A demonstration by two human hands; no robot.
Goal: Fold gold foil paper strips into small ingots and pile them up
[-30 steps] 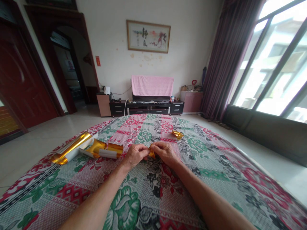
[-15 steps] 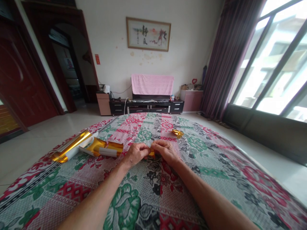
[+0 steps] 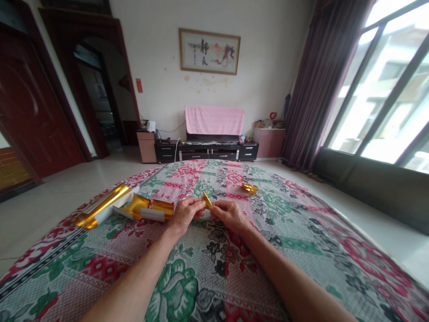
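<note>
A small folded piece of gold foil paper [image 3: 207, 200] stands up between my hands, its pointed tip upward. My left hand [image 3: 186, 214] pinches its left side with thumb and fingers. On the other side, my right hand [image 3: 230, 214] has its thumb and fingertips closed on the lower right edge. Both hands are just above the flowered cloth [image 3: 174, 286], and the fingers hide part of the foil. Beyond my right hand lies a folded gold foil shape [image 3: 250, 189]. Curled gold foil sheets [image 3: 144, 207] with white backs rest left of my left hand.
Another rolled gold sheet [image 3: 103, 205] lies near the cloth's left edge. Past the far edge stands a low black cabinet [image 3: 164, 152] with a pink towel [image 3: 214, 120] above it. A purple curtain [image 3: 301, 89] and window are at the right.
The foil piece has been turned up, so its pointed tip now shows above the fingers. My hands have shifted slightly and the view has tilted a little. The other foil pieces stay put.
</note>
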